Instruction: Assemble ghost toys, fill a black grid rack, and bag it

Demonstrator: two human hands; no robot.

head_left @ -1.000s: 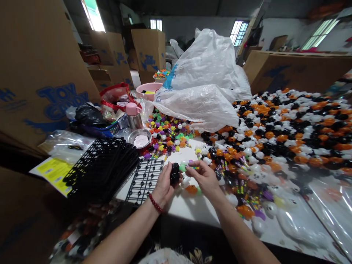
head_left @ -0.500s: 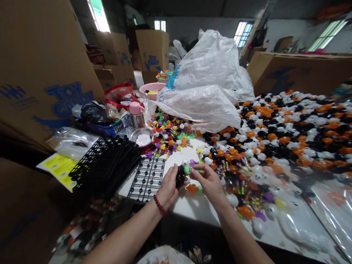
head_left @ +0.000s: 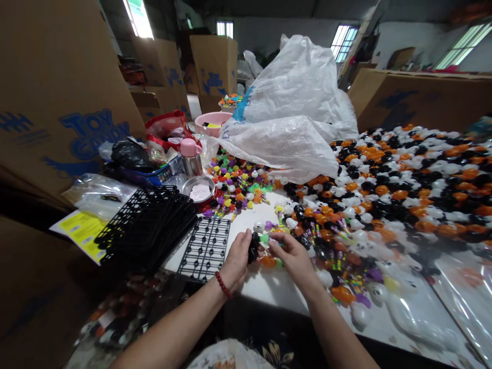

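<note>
My left hand is closed around a black rounded plastic figure above the front of the white table. The fingers of my right hand pinch a small candy tube with a green cap. That cap meets the upper right side of the black figure; whether it sits inside cannot be seen. Just below my hands lies an orange figure beside a green piece. A black grid tray rests on the table left of my left hand.
A stack of black trays stands at the left, near a metal bowl and a pink-lidded flask. Orange, white and black figures heap up on the right. Behind rises a white plastic sack. Cardboard boxes surround the table.
The green cap has shifted slightly and now sits closer against the black figure. Both hands keep their hold in nearly the same place. The camera view has tilted a little.
</note>
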